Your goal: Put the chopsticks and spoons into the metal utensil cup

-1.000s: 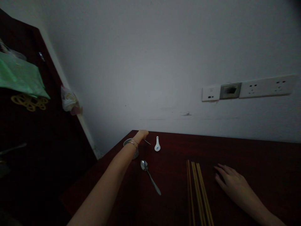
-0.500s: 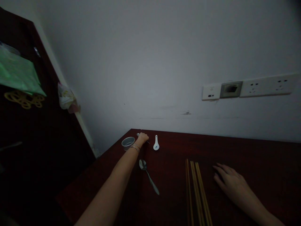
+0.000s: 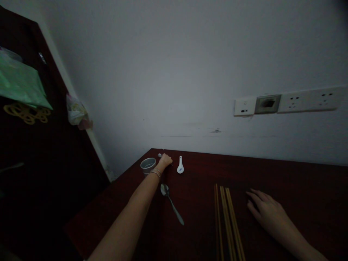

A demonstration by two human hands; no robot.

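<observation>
My left hand [image 3: 165,160] curls over a small silver metal spoon [image 3: 159,155] near the round grey metal tin [image 3: 145,170]; I cannot tell whether it grips. Probably for balance, my empty right hand [image 3: 268,208] lies loosely open on the dark-red wooden worktop [image 3: 201,172].

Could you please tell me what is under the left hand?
A small spoon shows partly: its bowl beyond one side of the left hand, its thin handle's end at the other. The middle is covered, so the grip cannot be seen.

No words or numbers can be read — the blue mark [image 3: 180,169] on the white spoon [image 3: 180,165] is too small.
</observation>
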